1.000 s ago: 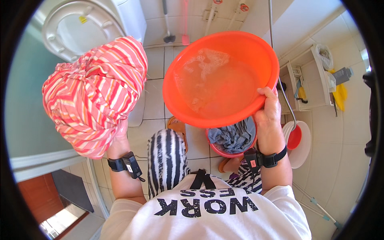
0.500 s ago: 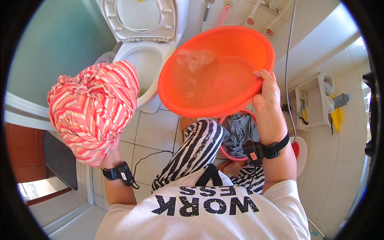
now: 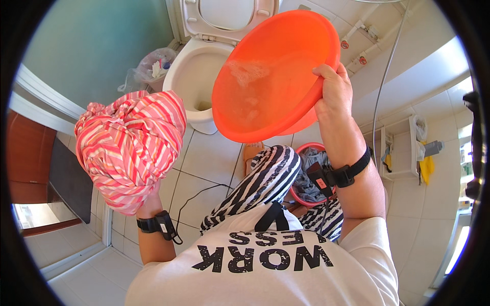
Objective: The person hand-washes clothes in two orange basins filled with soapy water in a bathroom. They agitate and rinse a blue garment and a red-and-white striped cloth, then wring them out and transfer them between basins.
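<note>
My right hand (image 3: 334, 92) grips the right rim of a large orange plastic basin (image 3: 293, 53), thumb over the edge. The basin hangs steeply tilted to the left, beside and partly over the toilet bowl. Cloudy water with some foam (image 3: 247, 71) has gathered toward its lower left side. My left hand (image 3: 151, 198) supports a bunched pink, white and orange striped cloth (image 3: 132, 148) from below, holding it up to the left of the toilet. The cloth hides most of that hand's fingers.
The toilet (image 3: 176, 76) stands ahead with its lid and seat raised. A bagged waste bin (image 3: 155, 66) is left of it. By my knees, a pink tub (image 3: 301, 193) holds grey cloth (image 3: 314, 163). A wall shelf (image 3: 400, 148) and a hanging hose (image 3: 384, 81) are on the right.
The basin tips more steeply to the left, and its water has shifted with it. The view has moved, bringing the waste bin into sight. The striped cloth stays in my left hand.
</note>
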{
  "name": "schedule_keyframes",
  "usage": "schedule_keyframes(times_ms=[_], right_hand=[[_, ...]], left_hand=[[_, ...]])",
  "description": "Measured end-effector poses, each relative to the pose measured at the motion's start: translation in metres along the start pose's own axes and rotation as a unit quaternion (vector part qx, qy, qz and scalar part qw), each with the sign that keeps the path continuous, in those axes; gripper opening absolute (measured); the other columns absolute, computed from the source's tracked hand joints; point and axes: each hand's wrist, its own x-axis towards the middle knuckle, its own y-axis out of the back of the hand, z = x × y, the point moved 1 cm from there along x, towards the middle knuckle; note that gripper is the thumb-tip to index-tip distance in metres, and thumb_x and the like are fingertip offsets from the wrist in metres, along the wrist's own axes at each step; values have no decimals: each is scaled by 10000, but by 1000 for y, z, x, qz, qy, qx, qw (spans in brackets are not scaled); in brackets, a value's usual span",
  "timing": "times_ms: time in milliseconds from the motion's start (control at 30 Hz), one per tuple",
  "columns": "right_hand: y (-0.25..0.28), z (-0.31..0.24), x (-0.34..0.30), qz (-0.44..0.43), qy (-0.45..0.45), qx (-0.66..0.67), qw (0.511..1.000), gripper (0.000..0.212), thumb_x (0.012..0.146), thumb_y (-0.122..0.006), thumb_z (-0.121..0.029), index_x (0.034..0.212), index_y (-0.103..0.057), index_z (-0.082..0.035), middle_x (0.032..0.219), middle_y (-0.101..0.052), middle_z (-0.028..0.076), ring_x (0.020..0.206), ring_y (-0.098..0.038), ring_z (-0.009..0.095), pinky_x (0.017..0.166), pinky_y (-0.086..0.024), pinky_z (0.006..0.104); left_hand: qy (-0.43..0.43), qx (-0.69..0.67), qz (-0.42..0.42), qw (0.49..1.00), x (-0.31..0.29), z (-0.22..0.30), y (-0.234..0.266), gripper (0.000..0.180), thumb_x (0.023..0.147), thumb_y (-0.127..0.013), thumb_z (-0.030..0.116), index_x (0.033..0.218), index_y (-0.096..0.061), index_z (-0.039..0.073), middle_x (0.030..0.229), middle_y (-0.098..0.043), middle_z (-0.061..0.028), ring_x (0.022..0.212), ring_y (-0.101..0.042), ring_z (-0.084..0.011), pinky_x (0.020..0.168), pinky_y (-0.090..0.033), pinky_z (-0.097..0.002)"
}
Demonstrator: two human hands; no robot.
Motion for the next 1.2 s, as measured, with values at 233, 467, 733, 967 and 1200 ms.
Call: schedule_keyframes(times_ms=[233, 467, 733, 967, 1200], right_hand=[[-24, 9, -9, -47, 84, -41, 994, 235, 801, -599, 73, 1019, -597, -14, 953, -633, 47, 837, -588, 140, 747, -510, 294], [-45, 24, -10, -92, 203, -136, 965, 168, 775, -565, 49, 748, -434, -53, 696, -404, -38, 675, -352, 64, 546, -367, 256], [-38, 20, -37, -127, 366, -384, 838, 213, 739, -634, 3, 758, -426, -35, 686, -477, 131, 624, -472, 322, 568, -442, 348], [-27, 22, -30, -133, 468, -397, 778, 212, 698, -664, -15, 759, -463, -39, 705, -546, 150, 658, -567, 383, 581, -483, 417], [11, 1, -21, -45, 484, -426, 763, 200, 694, -685, -24, 847, -557, -19, 716, -547, 193, 655, -569, 401, 598, -489, 409]], left_hand=[[-1, 7, 8, 1000, -11, 8, 4, 498, 991, -563, 374, 1393, -514, 84, 1410, -566, -116, 1270, -551, -326, 1030, -476, -519], [-3, 19, 22, 1000, -16, 8, 4, 503, 994, -556, 379, 1400, -508, 87, 1417, -562, -113, 1277, -546, -323, 1038, -472, -516], [0, 27, 23, 999, -16, 8, 4, 508, 997, -548, 385, 1409, -502, 92, 1424, -557, -109, 1285, -541, -319, 1046, -467, -514], [6, 36, 18, 999, -12, -3, -1, 512, 1000, -540, 391, 1416, -497, 96, 1431, -553, -106, 1292, -537, -315, 1054, -463, -512], [14, 35, 21, 999, -10, 5, -12, 517, 1003, -533, 396, 1424, -491, 100, 1437, -549, -102, 1298, -532, -312, 1062, -459, -509]])
